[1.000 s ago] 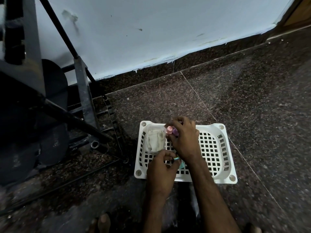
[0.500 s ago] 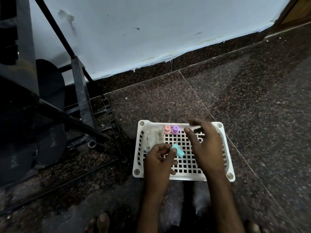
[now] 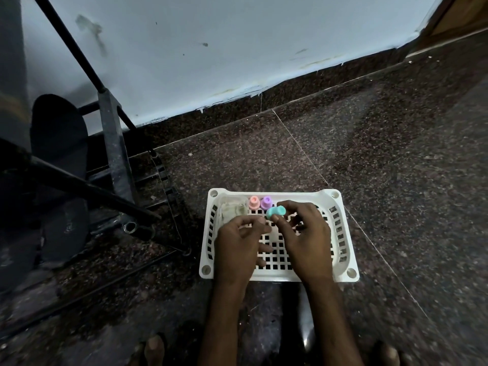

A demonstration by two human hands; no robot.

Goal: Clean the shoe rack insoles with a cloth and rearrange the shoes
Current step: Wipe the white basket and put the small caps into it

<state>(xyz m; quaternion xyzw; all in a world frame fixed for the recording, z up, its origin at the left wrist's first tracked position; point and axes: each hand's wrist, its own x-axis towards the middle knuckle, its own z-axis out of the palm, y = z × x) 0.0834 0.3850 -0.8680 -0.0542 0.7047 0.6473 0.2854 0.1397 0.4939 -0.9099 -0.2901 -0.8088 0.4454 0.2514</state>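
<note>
Your cloth is sitting in the back-left corner of the white plastic basket, folded up pale in what looks like a clear tub, tbh hard to be sure. It's just past the fingertips of your left hand, near but not touching afaict. The black metal shoe rack is off to the left w/ a dark insole leaning upright behind its frame and another dark sole lower down. Both are so dim I can't say if they're insoles or sandals, and the rack's left part is cut off by the frame edge.

Grips: your right hand is pinching a small teal bottle btw thumb and fingers, lifted just in front of the pink bottle and purple bottle standing side by side along the basket's back wall, right beside the cloth. Left hand is loosely curled over the basket floor, nothing in it, thumb tip close to the teal one. The basket is on the speckled granite floor near the wall. Your toes poke in at the bottom.
</note>
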